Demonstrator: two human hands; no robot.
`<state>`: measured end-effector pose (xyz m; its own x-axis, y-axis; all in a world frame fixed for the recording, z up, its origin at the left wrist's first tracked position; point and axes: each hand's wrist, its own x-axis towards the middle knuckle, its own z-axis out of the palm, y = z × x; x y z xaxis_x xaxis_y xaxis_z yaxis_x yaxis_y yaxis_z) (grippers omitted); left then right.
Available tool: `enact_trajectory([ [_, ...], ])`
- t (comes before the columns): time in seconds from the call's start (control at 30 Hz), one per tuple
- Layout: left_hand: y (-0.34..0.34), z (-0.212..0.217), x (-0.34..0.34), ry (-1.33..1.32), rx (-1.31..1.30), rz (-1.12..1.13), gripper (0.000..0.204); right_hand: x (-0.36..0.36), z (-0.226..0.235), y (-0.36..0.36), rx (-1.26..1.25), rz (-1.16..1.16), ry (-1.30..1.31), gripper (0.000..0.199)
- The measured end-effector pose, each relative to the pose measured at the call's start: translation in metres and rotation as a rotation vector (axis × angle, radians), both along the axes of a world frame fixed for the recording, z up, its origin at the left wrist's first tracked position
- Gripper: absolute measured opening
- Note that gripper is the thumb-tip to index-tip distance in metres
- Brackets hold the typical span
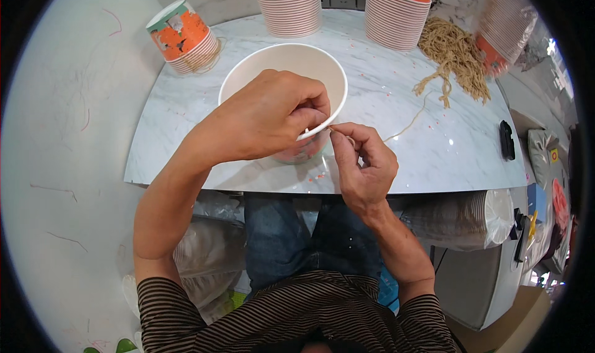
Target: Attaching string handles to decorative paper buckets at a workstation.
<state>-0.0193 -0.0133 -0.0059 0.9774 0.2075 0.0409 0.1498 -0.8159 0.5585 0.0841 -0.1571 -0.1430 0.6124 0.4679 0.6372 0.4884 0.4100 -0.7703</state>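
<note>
In front of me on the marble-patterned table stands a round paper bucket (334, 83), white inside with a rolled white rim. My left hand (266, 114) reaches over its near side. Those fingers are curled together just inside the rim, and what they hold is hidden. Outside the same stretch of rim, my right hand (365, 161) pinches with thumb and forefinger. A thin piece of twine (406, 128) runs across the table up to this hand and seems to be held in it. The bucket's printed outer wall shows only partly below my left hand.
Behind stand two tall stacks of paper buckets (288, 12), (396, 24). A smaller printed stack (180, 34) leans at the back left. Tan twine lies in a heap (455, 55), beside a bagged stack (505, 30). A black object (507, 140) lies near the right edge.
</note>
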Motion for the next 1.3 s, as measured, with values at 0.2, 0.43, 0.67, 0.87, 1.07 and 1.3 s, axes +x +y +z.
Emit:
enact_trajectory([
  [0.2,0.003,-0.001,-0.002,-0.005,-0.027,0.018,0.009,0.000,-0.002,0.001,-0.003,0.062,0.140,0.011],
  [0.43,0.007,-0.002,-0.007,0.004,-0.312,0.053,0.017,-0.006,0.003,-0.006,-0.073,0.125,0.239,0.010],
  [0.67,0.001,0.007,-0.012,-0.093,-0.339,0.083,0.022,-0.005,0.002,-0.008,-0.088,0.045,0.204,0.009],
  [0.87,-0.029,0.002,-0.029,-0.362,0.218,0.014,0.040,-0.007,0.005,-0.017,-0.058,0.014,0.221,0.010],
  [1.07,-0.046,-0.010,-0.025,-0.510,0.629,-0.039,0.038,-0.013,0.017,-0.032,-0.046,0.066,0.224,0.007],
  [1.3,-0.049,-0.010,-0.025,-0.531,0.864,-0.112,0.024,-0.016,0.024,-0.039,-0.092,0.084,0.185,0.012],
])
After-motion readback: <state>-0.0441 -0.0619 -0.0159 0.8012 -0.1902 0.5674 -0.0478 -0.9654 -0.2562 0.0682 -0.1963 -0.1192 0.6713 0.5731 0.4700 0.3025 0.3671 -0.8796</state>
